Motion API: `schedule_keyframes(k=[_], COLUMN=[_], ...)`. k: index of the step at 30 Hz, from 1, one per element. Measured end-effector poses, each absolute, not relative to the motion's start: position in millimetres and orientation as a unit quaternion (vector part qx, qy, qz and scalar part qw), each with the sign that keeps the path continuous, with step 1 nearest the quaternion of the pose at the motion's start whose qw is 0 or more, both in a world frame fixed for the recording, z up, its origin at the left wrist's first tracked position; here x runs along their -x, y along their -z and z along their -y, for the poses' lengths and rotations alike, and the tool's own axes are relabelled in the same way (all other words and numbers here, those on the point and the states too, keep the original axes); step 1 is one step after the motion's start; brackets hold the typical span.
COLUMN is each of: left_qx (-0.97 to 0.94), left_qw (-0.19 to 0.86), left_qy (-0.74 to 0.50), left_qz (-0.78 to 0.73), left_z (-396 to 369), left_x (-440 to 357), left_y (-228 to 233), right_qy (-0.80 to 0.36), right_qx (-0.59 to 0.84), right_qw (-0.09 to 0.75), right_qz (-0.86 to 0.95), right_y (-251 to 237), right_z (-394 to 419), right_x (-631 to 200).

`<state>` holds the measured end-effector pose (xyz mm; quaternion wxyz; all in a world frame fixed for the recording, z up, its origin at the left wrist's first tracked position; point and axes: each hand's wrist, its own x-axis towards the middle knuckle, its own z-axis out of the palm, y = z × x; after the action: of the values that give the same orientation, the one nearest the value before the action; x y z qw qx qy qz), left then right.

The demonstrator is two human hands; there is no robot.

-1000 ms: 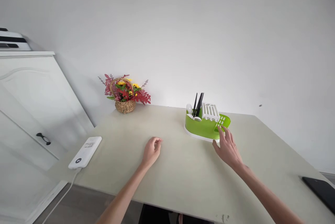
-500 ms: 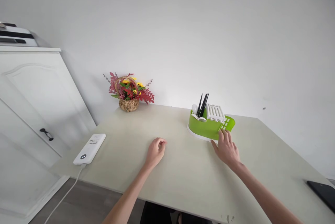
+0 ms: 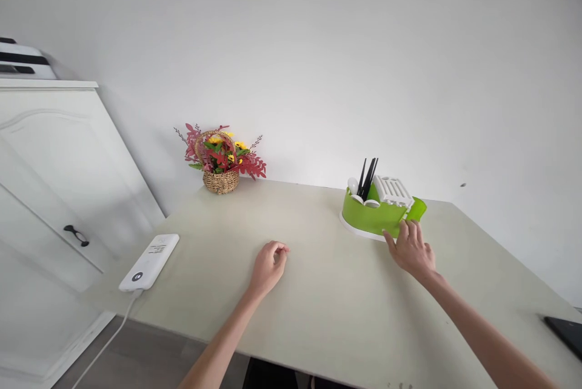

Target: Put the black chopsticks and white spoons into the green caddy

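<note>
A green utensil holder (image 3: 375,216) with a white base stands towards the back right of the table. Black chopsticks (image 3: 368,178) and white spoons (image 3: 353,186) stick up from its left part, and a white slotted rack (image 3: 393,190) tops its right part. My right hand (image 3: 413,248) grips the lower front right edge of the holder, its fingertips against the green wall and its thumb out to the left by the base. My left hand (image 3: 268,265) rests on the table near the middle, fingers loosely curled, with nothing visible in it.
A wicker basket of artificial flowers (image 3: 220,182) stands at the back left by the wall. On the left lies a white power bank (image 3: 150,262) with a cable. A black phone (image 3: 566,333) lies at the right edge. A white cabinet (image 3: 54,165) borders the table's left.
The utensil holder has shifted to the right along the table, turning slightly, together with my right hand. My left hand has stayed in place. The view has tilted a little.
</note>
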<state>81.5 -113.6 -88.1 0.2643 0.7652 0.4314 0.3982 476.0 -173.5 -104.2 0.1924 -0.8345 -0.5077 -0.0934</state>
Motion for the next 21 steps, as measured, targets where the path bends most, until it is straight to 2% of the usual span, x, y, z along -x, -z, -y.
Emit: schedule_keyframes(k=[14,21], left_qx=[-0.777,-0.786], left_qw=[0.251,0.238], left_qy=[-0.369,-0.361], left_qz=[-0.444,-0.441], left_z=[116,116], left_x=[-86,-87], left_y=[84,81], right_qy=[0.083,0.089], right_qx=[0.842,0.848], right_qw=[0.177,0.199], right_qz=[0.504,0.483], right_y=[112,114], right_z=[190,202], right_x=[-600,-596])
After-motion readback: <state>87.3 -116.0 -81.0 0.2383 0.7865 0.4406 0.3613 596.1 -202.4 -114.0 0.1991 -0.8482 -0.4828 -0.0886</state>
